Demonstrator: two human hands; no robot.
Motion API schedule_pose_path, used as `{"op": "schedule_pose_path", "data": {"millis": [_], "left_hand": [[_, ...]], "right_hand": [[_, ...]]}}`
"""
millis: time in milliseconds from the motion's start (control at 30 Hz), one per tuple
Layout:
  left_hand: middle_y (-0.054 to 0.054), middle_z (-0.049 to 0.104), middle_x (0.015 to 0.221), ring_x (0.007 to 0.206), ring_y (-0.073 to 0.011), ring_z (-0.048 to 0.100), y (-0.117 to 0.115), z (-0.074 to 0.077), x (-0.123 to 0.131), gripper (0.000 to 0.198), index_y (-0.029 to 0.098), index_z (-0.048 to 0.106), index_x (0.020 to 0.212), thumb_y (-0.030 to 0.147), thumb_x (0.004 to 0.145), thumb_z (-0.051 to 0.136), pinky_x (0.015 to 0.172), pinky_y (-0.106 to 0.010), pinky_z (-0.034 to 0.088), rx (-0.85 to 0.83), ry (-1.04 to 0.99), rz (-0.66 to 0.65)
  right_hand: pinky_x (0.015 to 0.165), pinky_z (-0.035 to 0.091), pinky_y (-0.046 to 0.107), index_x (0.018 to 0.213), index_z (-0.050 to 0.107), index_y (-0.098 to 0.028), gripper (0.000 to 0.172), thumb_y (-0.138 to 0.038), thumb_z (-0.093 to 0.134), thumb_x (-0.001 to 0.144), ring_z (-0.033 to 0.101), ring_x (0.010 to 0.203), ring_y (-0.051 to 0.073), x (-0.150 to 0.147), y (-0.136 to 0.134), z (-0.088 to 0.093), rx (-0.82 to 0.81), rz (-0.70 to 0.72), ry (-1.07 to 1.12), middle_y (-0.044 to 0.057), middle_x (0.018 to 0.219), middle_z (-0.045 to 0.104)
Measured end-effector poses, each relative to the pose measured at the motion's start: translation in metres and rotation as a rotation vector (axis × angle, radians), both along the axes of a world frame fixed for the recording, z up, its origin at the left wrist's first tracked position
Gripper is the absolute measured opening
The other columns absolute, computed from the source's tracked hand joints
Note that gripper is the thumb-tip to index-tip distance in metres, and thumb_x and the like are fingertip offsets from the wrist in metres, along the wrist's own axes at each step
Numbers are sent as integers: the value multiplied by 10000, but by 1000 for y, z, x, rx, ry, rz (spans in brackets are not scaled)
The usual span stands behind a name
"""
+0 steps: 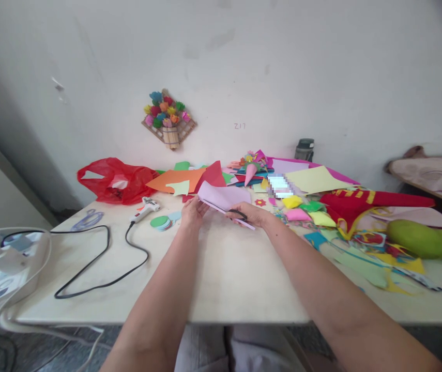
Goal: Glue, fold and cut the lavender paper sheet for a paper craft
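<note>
A light purple sheet (pixel 226 196) is held above the middle of the white table. My left hand (pixel 194 211) grips the sheet's left end, its fingers closed on the edge. My right hand (pixel 247 214) is closed around dark-handled scissors (pixel 238 213) at the sheet's lower right part. A narrow purple strip (pixel 247 223) sticks out below the scissors. How far the blades reach into the sheet cannot be made out. Beyond the sheet lie a red sheet (pixel 213 175) and an orange sheet (pixel 178 179).
A glue gun (pixel 146 209) with a black cord (pixel 127 237) lies left, near a red plastic bag (pixel 118 181) and green round pieces (pixel 159 222). Coloured scraps (pixel 376 266), a red apron-like cloth (pixel 345 206) and a green cushion-like object (pixel 418 240) cover the right side.
</note>
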State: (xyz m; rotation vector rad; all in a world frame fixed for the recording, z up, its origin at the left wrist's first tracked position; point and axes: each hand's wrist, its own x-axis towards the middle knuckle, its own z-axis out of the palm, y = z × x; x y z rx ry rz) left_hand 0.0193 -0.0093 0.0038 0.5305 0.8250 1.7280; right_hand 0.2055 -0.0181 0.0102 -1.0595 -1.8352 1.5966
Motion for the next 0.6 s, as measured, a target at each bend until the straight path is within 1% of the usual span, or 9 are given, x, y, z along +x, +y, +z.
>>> {"op": "schedule_pose_path", "data": {"millis": [233,400,600], "left_hand": [[-26,624,658,631,-147,625,-3,-1,4,112,160,508,713,147,658,605,701,-327,504,31,25,-66],[-27,630,678,654,-148,626,-2,-3,5,118,163,508,707,156,645,608,711,-328,500,37,28,-77],[-25,629,677,647,-152,624,-3,-2,5,130,156,499,688,132,629,612,679,-327,510,37,9,-59]], "right_hand": [[333,284,155,765,580,-125,245,-344,630,668,375,370,45,0,-3,3,20,17,28,-42,476,477],[325,276,158,754,577,-119,215,-323,602,694,370,361,46,-1,-4,4,26,4,42,-42,466,468],[338,269,159,749,575,-121,226,-332,613,676,359,362,38,-2,-8,7,21,-13,19,-46,477,466]]}}
